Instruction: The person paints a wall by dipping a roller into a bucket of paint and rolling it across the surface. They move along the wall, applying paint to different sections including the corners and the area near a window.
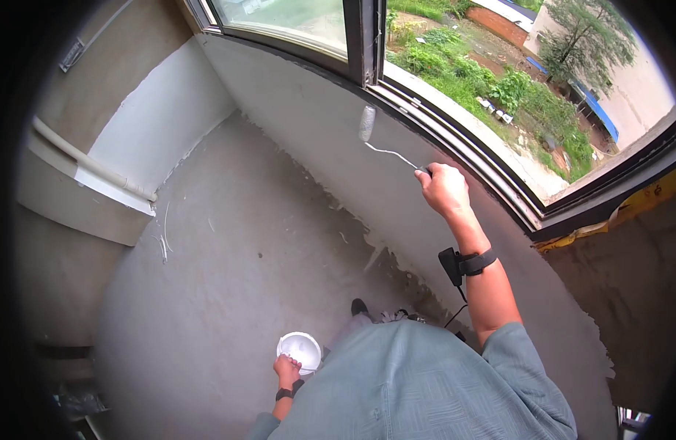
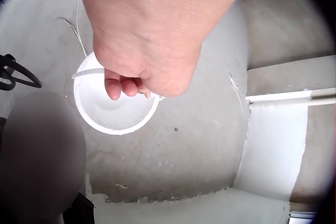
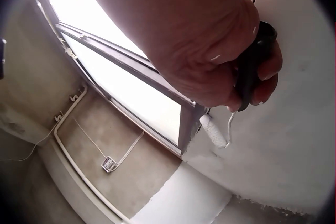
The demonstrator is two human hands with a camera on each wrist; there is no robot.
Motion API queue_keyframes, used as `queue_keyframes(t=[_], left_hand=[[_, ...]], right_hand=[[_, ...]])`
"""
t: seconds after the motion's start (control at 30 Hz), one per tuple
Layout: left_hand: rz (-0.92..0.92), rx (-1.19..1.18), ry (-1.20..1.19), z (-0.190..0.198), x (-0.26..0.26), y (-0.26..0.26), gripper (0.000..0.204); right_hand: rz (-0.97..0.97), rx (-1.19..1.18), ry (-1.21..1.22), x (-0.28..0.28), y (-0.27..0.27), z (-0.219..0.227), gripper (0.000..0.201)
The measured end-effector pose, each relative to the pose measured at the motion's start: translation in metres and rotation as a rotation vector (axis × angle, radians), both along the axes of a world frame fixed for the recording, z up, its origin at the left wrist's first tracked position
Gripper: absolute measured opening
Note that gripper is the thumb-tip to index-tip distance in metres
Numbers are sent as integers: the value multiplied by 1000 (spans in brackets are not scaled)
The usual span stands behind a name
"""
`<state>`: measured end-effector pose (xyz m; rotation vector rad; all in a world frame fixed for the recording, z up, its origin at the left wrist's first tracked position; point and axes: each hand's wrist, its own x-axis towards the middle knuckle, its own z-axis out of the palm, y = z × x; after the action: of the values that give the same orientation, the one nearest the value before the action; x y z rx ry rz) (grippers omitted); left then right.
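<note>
My right hand grips the black handle of a paint roller, its fingers wrapped round it in the right wrist view. The white roller sleeve lies against the wall just under the window frame, joined to the handle by a thin bent wire. Low in the head view my left hand holds a white bucket by its handle. From the left wrist, curled fingers show over the bucket's rim, with white paint inside.
An open window with a dark frame runs above the wall. A pipe crosses the left wall, which is partly white. Loose wires stick up from the grey floor. A shoe shows near the wall's foot.
</note>
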<state>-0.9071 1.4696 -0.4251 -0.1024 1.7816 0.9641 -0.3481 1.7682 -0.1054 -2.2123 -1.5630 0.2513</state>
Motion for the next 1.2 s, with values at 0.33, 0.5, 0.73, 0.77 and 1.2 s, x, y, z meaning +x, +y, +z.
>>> queue_keyframes(t=[0.33, 0.5, 0.73, 0.77, 1.2], left_hand=[[-95, 35, 28, 20, 46, -5, 11], [-147, 64, 46, 35, 68, -4, 11], [-222, 129, 100, 65, 113, 18, 10], [-235, 137, 109, 69, 119, 24, 10], [-355, 267, 96, 104, 165, 70, 12]], right_hand=[[-70, 37, 59, 43, -110, 5, 35], [-117, 27, 78, 62, -161, 5, 30], [-182, -22, 175, 85, -229, 16, 26], [-191, -25, 170, 88, -237, 17, 26], [-265, -46, 108, 114, -323, 9, 30]])
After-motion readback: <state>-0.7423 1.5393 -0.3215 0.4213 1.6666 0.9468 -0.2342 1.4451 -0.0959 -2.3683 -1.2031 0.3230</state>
